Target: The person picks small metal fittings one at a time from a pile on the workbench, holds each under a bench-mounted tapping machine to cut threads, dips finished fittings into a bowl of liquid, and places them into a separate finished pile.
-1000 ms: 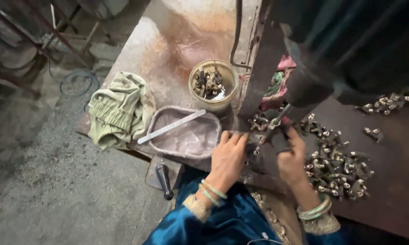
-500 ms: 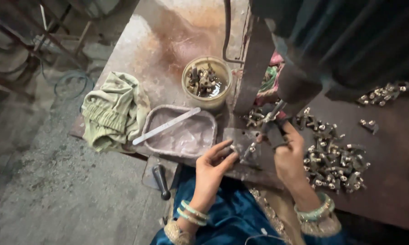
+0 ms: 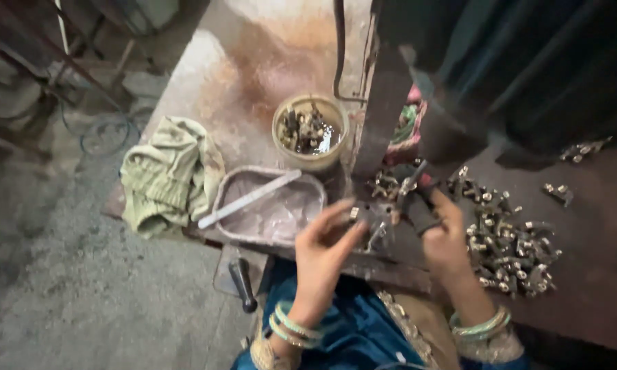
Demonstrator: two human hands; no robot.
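- The left hand [image 3: 325, 250] is held palm up at the front edge of the workbench [image 3: 253, 89], its fingers curled loosely; a small metal fitting [image 3: 355, 214] is pinched at the fingertips [image 3: 353, 233].
- The right hand [image 3: 445, 240] is clenched around a dark tool [image 3: 418, 205], whose tip is set against a small fixture [image 3: 380, 223] just beside the left fingertips.
- A heap of small metal fittings [image 3: 510, 250] is spread on the bench just right of the right hand.
- A shallow grey tray [image 3: 308, 188] with a flat pale bar [image 3: 250, 199] laid across it is seen left of the hands.
- A round tub [image 3: 288, 151] holding more metal parts is placed behind the tray.
- A green rag [image 3: 168, 175] is crumpled at the bench's left end.
- Bangles are worn on both wrists.
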